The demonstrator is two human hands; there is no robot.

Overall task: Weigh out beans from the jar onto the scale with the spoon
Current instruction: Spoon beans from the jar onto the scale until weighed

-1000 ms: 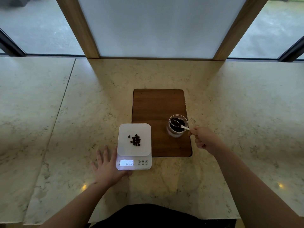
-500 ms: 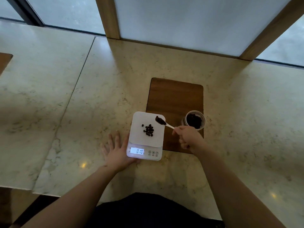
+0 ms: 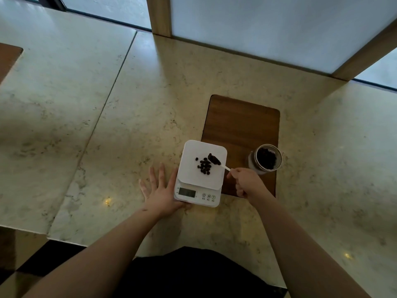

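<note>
A white digital scale [image 3: 193, 179] stands on the marble counter with a small heap of dark beans [image 3: 203, 166] on its platform. My right hand [image 3: 247, 182] grips a small white spoon [image 3: 217, 161] whose bowl, full of dark beans, hovers over the platform just right of the heap. A clear jar [image 3: 266, 159] of beans stands open on the wooden board, to the right of the scale. My left hand [image 3: 160, 191] lies flat on the counter, fingers spread, touching the scale's left front corner.
The wooden board [image 3: 240, 125] lies under the jar and behind the scale. A frosted panel with wooden posts [image 3: 160, 16] rises at the back. Another wooden board corner [image 3: 7, 59] shows at far left. The counter's front edge [image 3: 64, 240] drops off near my body.
My right hand lifted the spoon out of the jar with beans and carried it left over the scale platform, now closer to the heap. My left hand stayed put.
</note>
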